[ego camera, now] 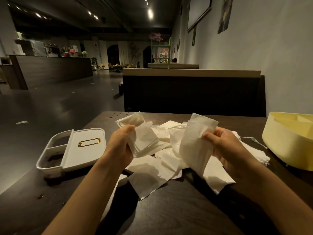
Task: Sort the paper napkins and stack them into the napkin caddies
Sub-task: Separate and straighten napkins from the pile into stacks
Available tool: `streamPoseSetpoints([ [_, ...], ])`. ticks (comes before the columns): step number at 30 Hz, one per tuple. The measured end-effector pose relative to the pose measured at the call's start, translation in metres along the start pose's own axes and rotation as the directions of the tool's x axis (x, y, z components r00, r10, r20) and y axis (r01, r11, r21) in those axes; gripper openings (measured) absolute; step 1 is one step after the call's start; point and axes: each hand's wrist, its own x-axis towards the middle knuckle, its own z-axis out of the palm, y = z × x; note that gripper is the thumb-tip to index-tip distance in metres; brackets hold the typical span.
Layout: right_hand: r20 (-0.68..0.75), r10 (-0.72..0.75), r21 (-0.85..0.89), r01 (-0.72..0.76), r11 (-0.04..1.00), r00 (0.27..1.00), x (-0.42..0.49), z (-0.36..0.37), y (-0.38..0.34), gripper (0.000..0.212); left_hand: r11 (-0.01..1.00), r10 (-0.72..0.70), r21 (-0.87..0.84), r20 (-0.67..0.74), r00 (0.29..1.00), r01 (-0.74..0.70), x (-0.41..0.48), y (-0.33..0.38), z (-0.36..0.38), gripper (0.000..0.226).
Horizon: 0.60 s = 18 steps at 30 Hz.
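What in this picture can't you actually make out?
Head view only:
- Yellow caddy: cut off by the right edge, so its whole shape and contents are unknown.
- Napkin count in the left hand and right hand: layers overlap, uncountable.
- Table under the loose napkin pile: covered.
- White caddy: its lidded section's inside is hidden.
- Far counter items: dim, too small.

The napkins (153, 173) spread under and between both hands are plain white, with no print, and the bunches gripped in the left hand (121, 146) and right hand (228, 150) are the same white (slightly creamy in this dim light). Left of the left hand, the caddy (72, 150) is white with a small gold frame on its lid. Right of the right hand, the round caddy (288, 141) is pale yellow. The table (169, 214) is dark brown, faintly wood-grained.
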Motion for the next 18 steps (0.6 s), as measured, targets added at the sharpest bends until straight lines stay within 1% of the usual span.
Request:
streamPoseSetpoints([
  [1, 0.002, 0.092, 0.075, -0.092, 0.993, 0.996, 0.002, -0.002, 0.0, 0.009, 1.0, -0.008, 0.006, 0.007, 1.0, 0.008, -0.001, -0.001, 0.001, 0.016],
  [3, -0.005, 0.221, 0.055, -0.22, 0.974, 0.975, 0.004, -0.005, 0.003, 0.015, 0.999, -0.046, 0.031, 0.022, 0.999, 0.045, -0.002, -0.004, 0.003, 0.016],
  [5, -0.027, 0.323, -0.005, -0.324, 0.946, 0.946, 0.006, -0.009, 0.008, 0.018, 0.994, -0.09, 0.058, 0.037, 0.995, 0.088, -0.002, -0.009, 0.004, 0.012],
  [7, 0.018, 0.399, 0.022, -0.399, 0.917, 0.917, 0.007, -0.01, 0.01, 0.029, 0.989, -0.115, 0.095, 0.048, 0.992, 0.11, -0.001, -0.014, 0.007, 0.01],
  [8, 0.044, 0.414, 0.04, -0.416, 0.909, 0.909, 0.008, -0.01, 0.012, 0.034, 0.987, -0.125, 0.108, 0.054, 0.991, 0.119, -0.001, -0.016, 0.008, 0.009],
  [9, 0.055, 0.409, 0.027, -0.411, 0.911, 0.911, 0.009, -0.01, 0.014, 0.033, 0.986, -0.134, 0.111, 0.062, 0.989, 0.127, -0.002, -0.018, 0.01, 0.008],
  [12, 0.014, 0.329, -0.13, -0.324, 0.937, 0.944, 0.008, -0.005, 0.017, 0.01, 0.986, -0.162, 0.06, 0.139, 0.977, 0.155, -0.002, -0.022, 0.011, 0.013],
  [13, 0.028, 0.304, -0.108, -0.299, 0.948, 0.952, 0.009, -0.005, 0.017, 0.009, 0.985, -0.173, 0.032, 0.169, 0.97, 0.17, -0.002, -0.024, 0.011, 0.016],
  [15, 0.071, 0.247, 0.071, -0.252, 0.965, 0.966, 0.008, -0.008, 0.013, 0.02, 0.98, -0.196, 0.024, 0.201, 0.96, 0.195, 0.0, -0.027, 0.01, 0.018],
  [17, 0.136, 0.17, 0.276, -0.202, 0.94, 0.976, 0.007, -0.013, 0.006, 0.028, 0.975, -0.22, 0.061, 0.22, 0.95, 0.212, -0.001, -0.032, 0.013, 0.018],
  [18, 0.196, 0.131, 0.347, -0.193, 0.918, 0.972, 0.005, -0.012, 0.002, 0.034, 0.971, -0.236, 0.087, 0.226, 0.945, 0.222, -0.001, -0.035, 0.015, 0.017],
])
